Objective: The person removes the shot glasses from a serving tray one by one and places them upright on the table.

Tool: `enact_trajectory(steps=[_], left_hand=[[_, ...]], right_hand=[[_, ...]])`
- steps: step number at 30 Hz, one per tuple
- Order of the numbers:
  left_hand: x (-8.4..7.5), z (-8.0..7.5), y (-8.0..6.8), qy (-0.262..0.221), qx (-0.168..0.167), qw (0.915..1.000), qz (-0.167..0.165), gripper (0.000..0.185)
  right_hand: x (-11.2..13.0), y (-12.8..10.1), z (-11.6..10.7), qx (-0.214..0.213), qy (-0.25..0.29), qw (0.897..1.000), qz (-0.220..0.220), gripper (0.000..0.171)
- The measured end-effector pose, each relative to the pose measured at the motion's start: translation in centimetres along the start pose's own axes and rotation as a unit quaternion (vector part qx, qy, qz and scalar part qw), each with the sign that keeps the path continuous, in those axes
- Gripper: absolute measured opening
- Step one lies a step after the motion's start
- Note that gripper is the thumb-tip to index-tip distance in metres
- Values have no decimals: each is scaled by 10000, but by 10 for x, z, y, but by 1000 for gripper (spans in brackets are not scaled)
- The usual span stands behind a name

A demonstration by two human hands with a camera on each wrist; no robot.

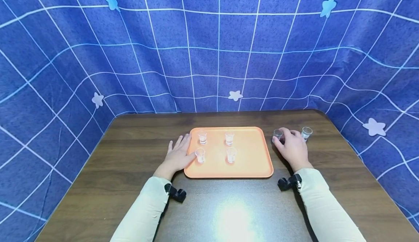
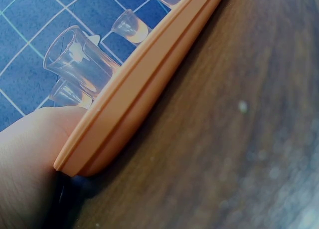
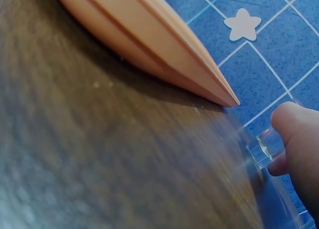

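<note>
An orange tray (image 1: 214, 169) lies on the table with several small clear shot glasses standing on it, among them a front-left glass (image 1: 200, 155) and a back-right glass (image 1: 229, 138). My left hand (image 1: 176, 156) rests at the tray's left edge, fingers spread and straight, its thumb over the rim close to the front-left glass. To the right of the tray, my right hand (image 1: 292, 148) pinches another shot glass (image 1: 277, 134) between thumb and fingers; the right wrist view shows this glass (image 3: 264, 150) partly hidden by them. Just beyond that hand stands one more shot glass (image 1: 306, 133).
The brown wooden table (image 1: 131, 162) ends at a blue curtain (image 1: 203, 63) with a white grid and star shapes, which closes off the back and both sides. Light glares off the table's front middle. Each wrist wears a black camera mount (image 1: 176, 194).
</note>
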State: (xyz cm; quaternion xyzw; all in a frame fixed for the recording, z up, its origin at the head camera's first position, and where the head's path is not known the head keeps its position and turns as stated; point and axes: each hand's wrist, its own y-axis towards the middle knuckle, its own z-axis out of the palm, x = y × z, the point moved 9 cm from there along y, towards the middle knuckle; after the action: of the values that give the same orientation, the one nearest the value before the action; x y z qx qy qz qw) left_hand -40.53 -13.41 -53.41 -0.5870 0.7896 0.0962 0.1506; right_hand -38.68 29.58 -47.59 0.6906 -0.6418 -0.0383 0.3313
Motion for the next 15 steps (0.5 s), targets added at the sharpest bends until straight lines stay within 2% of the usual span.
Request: enact_trajectory(steps=[15], left_hand=[[0,0,0,60,-6,10000,-22,94]], right_hand=[[-1,1,-1,-25,-154,9997,190,43]])
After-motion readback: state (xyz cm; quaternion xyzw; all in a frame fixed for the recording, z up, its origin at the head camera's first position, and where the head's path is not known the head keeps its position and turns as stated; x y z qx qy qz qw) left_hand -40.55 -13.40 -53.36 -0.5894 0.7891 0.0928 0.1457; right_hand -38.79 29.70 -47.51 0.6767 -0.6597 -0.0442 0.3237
